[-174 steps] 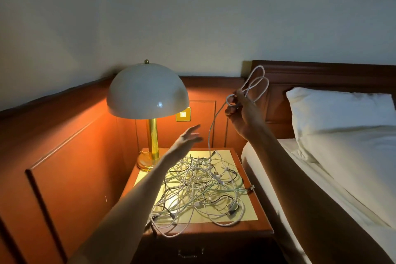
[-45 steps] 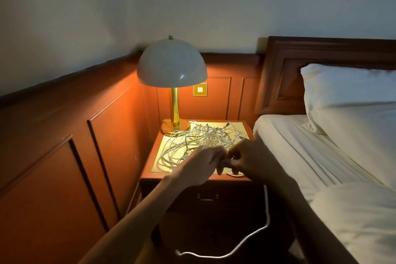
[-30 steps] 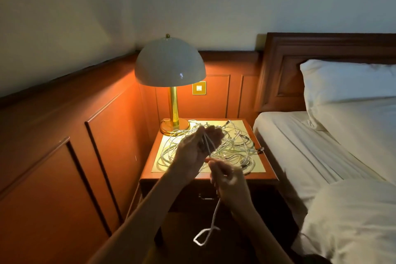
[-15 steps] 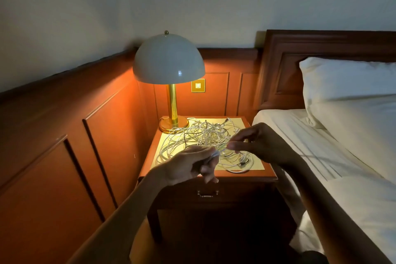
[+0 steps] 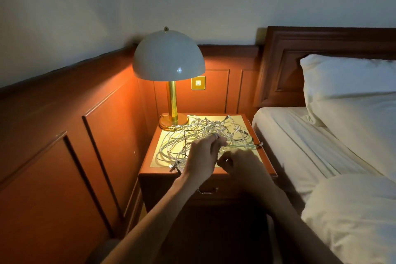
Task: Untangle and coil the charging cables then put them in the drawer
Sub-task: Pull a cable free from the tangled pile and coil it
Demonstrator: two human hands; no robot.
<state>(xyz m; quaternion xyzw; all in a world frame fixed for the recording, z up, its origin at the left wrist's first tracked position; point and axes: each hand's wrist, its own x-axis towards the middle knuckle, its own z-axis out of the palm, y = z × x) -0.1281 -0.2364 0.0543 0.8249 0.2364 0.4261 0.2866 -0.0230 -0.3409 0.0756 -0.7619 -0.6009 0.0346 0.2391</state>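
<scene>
Fingers (image 5: 215, 141) of left hand (image 5: 201, 161) pinch the cable tangle (image 5: 182, 141) — sprawled crosswise.

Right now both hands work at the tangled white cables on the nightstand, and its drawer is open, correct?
No: the head view shows the drawer shut. The left hand and right hand do work at the tangled white cables on the nightstand.

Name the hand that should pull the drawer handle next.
Right, probably. The left hand grips a cable over the tangle, so it is occupied. The right hand sits lower, by the front edge of the nightstand, close above the drawer handle; whether it holds anything is unclear.
</scene>
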